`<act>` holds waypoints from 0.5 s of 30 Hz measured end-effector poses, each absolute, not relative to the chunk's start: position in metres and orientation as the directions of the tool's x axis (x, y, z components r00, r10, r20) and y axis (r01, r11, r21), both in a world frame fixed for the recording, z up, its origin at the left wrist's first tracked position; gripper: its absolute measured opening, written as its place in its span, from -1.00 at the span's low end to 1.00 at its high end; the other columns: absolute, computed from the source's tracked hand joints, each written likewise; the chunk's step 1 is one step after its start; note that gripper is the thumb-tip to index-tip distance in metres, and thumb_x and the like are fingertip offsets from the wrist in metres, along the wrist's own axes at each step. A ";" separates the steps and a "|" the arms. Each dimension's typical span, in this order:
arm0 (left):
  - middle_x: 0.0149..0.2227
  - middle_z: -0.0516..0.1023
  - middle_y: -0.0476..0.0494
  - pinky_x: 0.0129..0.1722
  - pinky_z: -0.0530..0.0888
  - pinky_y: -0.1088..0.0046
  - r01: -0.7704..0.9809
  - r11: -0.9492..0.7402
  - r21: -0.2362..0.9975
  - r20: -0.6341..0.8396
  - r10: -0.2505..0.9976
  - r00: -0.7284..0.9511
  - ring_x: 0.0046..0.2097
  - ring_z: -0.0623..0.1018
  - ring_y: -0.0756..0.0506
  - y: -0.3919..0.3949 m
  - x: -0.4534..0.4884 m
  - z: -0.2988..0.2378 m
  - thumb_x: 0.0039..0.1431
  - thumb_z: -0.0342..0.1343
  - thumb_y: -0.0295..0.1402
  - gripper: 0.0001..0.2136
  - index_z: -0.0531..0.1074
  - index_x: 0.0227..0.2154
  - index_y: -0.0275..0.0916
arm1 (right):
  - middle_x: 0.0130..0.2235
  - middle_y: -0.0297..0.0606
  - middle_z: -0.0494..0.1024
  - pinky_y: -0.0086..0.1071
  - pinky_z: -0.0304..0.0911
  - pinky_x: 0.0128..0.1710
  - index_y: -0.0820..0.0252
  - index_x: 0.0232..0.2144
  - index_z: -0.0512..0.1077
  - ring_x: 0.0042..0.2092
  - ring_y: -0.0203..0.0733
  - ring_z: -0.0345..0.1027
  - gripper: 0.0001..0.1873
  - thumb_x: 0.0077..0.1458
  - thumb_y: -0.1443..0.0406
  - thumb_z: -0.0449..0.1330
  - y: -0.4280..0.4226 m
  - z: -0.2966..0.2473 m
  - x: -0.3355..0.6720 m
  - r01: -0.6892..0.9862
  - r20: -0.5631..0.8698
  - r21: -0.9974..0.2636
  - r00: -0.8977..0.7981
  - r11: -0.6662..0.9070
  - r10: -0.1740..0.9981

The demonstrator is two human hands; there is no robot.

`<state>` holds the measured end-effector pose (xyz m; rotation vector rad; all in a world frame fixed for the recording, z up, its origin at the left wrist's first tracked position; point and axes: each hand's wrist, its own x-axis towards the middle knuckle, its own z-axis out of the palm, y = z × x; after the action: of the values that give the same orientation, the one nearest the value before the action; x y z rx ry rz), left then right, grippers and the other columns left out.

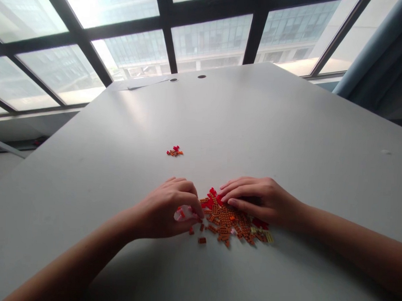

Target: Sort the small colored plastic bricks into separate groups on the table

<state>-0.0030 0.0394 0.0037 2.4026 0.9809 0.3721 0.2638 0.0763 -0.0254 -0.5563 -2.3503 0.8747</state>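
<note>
A loose pile of small building bricks (pixel 224 218), mostly orange-brown with some red and a few pale yellow, lies on the white table. At its left edge my left hand (pixel 172 207) is curled, thumb and forefinger tips nearly together in a pinch. Anything between those tips is too small to make out. A few red pieces show through the gap of that hand. My right hand (pixel 263 200) rests over the pile's upper right side, fingers stretched out and touching red bricks, with nothing seen gripped. A single brown brick (pixel 201 240) sits just in front of the pile.
Farther back on the white table (pixel 255 122) is a small cluster of red and orange bricks (pixel 175 151). White sheets (pixel 137 83) lie near the far left edge, beside two round table holes. Windows stand behind the table; a blue curtain (pixel 374 56) hangs at right.
</note>
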 end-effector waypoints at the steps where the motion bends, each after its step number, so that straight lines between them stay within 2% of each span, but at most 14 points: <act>1: -0.30 0.49 -0.02 -0.13 0.34 0.36 0.577 -0.603 0.551 0.049 0.713 0.699 -0.26 0.47 -0.03 0.039 -0.003 0.004 0.07 0.21 -0.46 -0.89 0.55 -0.36 -0.11 | -0.15 -0.19 0.66 -0.33 0.44 0.01 0.18 -0.20 0.59 -0.04 -0.19 0.52 -0.80 0.22 0.35 0.16 0.076 -0.026 0.264 0.180 0.364 -0.689 -0.752 0.702 0.550; 5: -0.32 0.49 0.00 -0.14 0.32 0.36 0.600 -0.597 0.532 0.047 0.728 0.684 -0.27 0.46 -0.04 0.035 0.000 0.005 0.02 0.22 -0.51 -0.88 0.53 -0.41 -0.12 | -0.15 -0.17 0.66 -0.35 0.44 0.01 0.21 -0.21 0.59 -0.05 -0.19 0.52 -0.81 0.22 0.36 0.16 0.076 -0.026 0.263 0.173 0.381 -0.680 -0.748 0.713 0.544; 15: -0.32 0.51 0.01 -0.16 0.27 0.37 0.602 -0.607 0.518 0.061 0.729 0.682 -0.27 0.45 -0.02 0.038 0.001 0.006 0.07 0.19 -0.50 -0.88 0.53 -0.41 -0.13 | -0.16 -0.17 0.67 -0.37 0.44 0.00 0.20 -0.22 0.59 -0.05 -0.20 0.53 -0.82 0.22 0.37 0.16 0.076 -0.025 0.263 0.174 0.385 -0.674 -0.747 0.718 0.542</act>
<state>0.0009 0.0377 0.0056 2.4315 1.0300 0.3687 0.2631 0.0762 -0.0248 -0.5424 -2.3451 0.8410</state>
